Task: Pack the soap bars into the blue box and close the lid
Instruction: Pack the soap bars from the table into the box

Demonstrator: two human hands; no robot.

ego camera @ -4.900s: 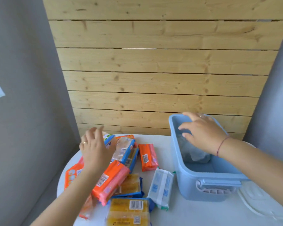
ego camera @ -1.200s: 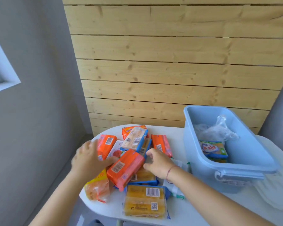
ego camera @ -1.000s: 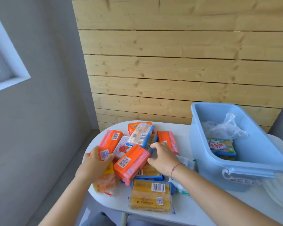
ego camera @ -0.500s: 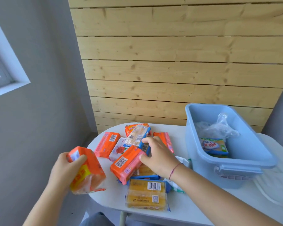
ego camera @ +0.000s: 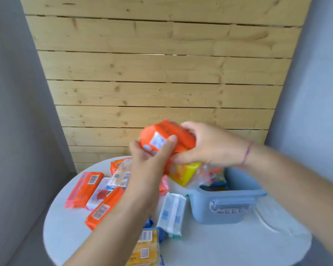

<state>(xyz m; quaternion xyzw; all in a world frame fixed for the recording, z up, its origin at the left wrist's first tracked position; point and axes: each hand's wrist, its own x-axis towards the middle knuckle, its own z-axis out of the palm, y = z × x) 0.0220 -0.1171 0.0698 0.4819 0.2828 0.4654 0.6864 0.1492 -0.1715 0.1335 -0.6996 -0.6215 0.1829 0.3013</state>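
Observation:
Both my hands hold an orange and yellow soap pack [ego camera: 167, 139] in the air, left of the blue box [ego camera: 225, 206]. My left hand [ego camera: 152, 152] grips its near end from below. My right hand [ego camera: 208, 144] clasps its far side from the right. The blue box stands open on the white table [ego camera: 219, 246], its handle facing me, with a clear plastic bag and a soap bar inside. Several wrapped soap bars lie in a loose pile on the table: orange ones [ego camera: 83, 189], a white one [ego camera: 171, 214] and a yellow one [ego camera: 144, 250] near the front edge.
The box's translucent lid [ego camera: 273, 221] lies flat on the table to the right of the box. A wooden plank wall rises behind the table, with grey walls on both sides. The table's round edge drops off at the left and front.
My left hand has lifted the orange and yellow pack from the table's left edge up and to the right. My right hand left the pile and took hold of the pack.

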